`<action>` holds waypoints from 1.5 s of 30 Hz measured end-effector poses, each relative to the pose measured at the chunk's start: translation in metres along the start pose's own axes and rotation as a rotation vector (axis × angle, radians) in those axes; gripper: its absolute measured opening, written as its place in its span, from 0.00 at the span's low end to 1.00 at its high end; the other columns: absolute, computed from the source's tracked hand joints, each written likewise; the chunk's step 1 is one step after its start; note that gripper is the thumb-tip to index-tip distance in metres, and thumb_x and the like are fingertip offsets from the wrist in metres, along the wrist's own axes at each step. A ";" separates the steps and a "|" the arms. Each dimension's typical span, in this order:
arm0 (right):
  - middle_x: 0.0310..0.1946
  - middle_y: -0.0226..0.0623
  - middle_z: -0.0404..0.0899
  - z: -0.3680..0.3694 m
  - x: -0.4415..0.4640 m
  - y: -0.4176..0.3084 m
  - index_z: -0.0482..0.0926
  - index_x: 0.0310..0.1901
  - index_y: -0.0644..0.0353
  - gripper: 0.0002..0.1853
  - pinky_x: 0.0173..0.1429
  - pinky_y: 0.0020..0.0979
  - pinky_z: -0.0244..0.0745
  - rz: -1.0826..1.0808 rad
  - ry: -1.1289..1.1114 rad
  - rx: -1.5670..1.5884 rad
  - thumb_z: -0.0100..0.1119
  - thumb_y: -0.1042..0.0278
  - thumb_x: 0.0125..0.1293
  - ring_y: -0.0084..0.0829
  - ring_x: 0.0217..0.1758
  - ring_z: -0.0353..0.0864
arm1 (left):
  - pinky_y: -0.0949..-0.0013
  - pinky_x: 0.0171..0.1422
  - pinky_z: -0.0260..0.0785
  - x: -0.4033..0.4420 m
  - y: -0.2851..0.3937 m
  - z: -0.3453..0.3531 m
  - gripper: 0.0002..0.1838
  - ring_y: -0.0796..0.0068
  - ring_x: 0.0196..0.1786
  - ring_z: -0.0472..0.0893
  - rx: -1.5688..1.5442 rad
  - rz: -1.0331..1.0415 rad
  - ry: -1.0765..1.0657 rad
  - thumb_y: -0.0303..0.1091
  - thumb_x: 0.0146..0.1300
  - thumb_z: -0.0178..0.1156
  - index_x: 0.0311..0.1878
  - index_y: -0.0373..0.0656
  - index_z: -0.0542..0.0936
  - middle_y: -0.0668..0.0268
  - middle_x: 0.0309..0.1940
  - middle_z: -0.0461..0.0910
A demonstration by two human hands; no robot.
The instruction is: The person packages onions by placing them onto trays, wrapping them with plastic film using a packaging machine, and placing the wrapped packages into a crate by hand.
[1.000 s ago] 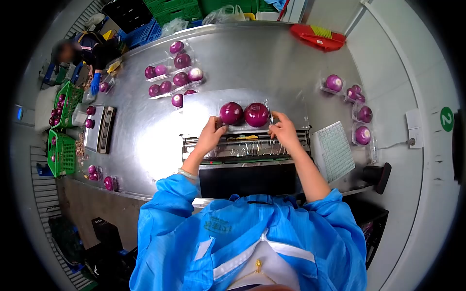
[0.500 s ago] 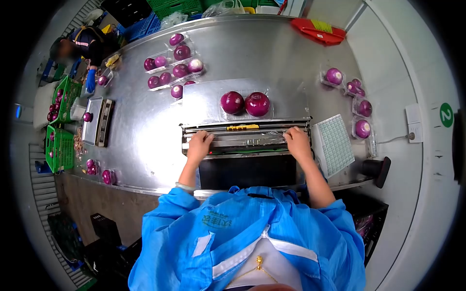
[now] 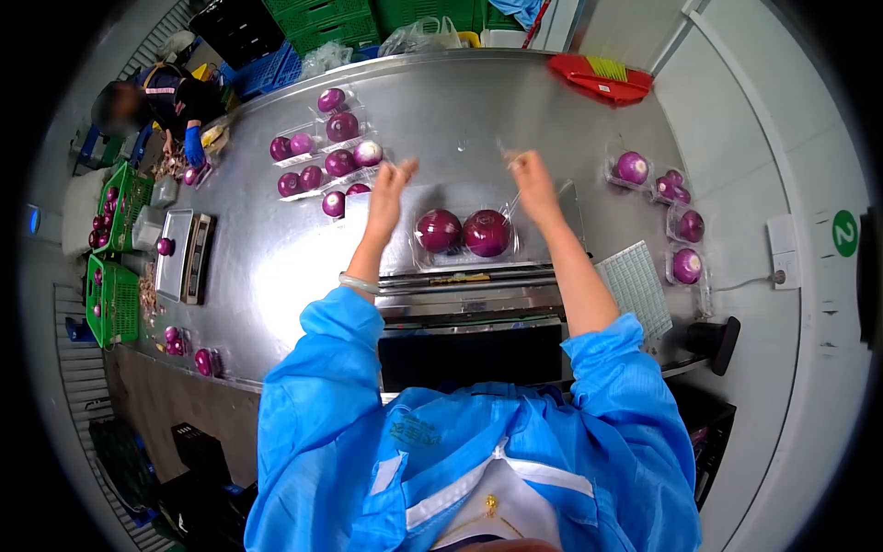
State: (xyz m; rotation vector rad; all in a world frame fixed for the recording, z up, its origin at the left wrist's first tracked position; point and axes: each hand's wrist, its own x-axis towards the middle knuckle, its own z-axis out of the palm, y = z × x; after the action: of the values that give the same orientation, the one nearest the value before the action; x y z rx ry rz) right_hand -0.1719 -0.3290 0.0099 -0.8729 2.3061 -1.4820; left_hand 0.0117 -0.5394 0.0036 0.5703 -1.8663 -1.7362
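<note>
Two large purple onions (image 3: 462,232) sit side by side in a clear plastic tray (image 3: 510,253) on the metal plate of the film-wrapping machine (image 3: 478,304). My left hand (image 3: 391,191) is raised beyond the tray's left side, fingers pinched and slightly blurred. Past the tray's right side, my right hand (image 3: 533,189) is likewise closed in a pinch. Clear cling film (image 3: 504,152) shows as faint glints by the right hand and seems to stretch between both hands above the onions; most of it is too transparent to make out.
Packed onions (image 3: 340,163) stand in trays at the back left, more (image 3: 686,266) at the right. A scale (image 3: 184,258) and green crates (image 3: 112,299) are on the left. A light green patterned pad (image 3: 636,290) lies beside the machine. A co-worker's blue glove (image 3: 194,147) shows far left.
Both hands have moved forward from the machine's film slot to beyond the onions, closed on the film. The view has tilted slightly. The co-worker's gloved hand has shifted.
</note>
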 end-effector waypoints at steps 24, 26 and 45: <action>0.36 0.55 0.83 -0.051 -0.181 -0.044 0.82 0.39 0.69 0.42 0.62 0.42 0.69 0.256 -0.750 0.034 0.37 0.29 0.71 0.48 0.49 0.82 | 0.71 0.46 0.71 -0.194 0.073 -0.004 0.43 0.72 0.41 0.78 0.198 -0.847 -0.370 0.71 0.69 0.42 0.52 0.32 0.80 0.60 0.40 0.82; 0.38 0.52 0.84 -0.044 -0.217 -0.026 0.81 0.45 0.68 0.39 0.55 0.41 0.76 0.283 -0.677 -0.045 0.40 0.31 0.71 0.44 0.47 0.85 | 0.69 0.47 0.70 -0.227 0.026 -0.004 0.42 0.71 0.40 0.78 0.305 -0.802 -0.358 0.69 0.70 0.43 0.46 0.31 0.82 0.59 0.38 0.83; 0.21 0.22 0.68 -0.028 -0.356 0.029 0.69 0.47 0.60 0.08 0.25 0.22 0.52 0.300 0.464 0.432 0.55 0.75 0.70 0.11 0.22 0.60 | 0.75 0.25 0.51 -0.293 -0.044 -0.021 0.09 0.87 0.23 0.61 0.225 -0.093 0.147 0.26 0.71 0.55 0.44 0.41 0.64 0.74 0.22 0.62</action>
State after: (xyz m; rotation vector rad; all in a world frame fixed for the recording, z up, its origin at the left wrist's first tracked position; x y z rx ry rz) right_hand 0.0828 -0.0821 -0.0382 -0.0649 2.1283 -2.0811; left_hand 0.2499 -0.3762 -0.0659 0.8599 -1.9691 -1.5048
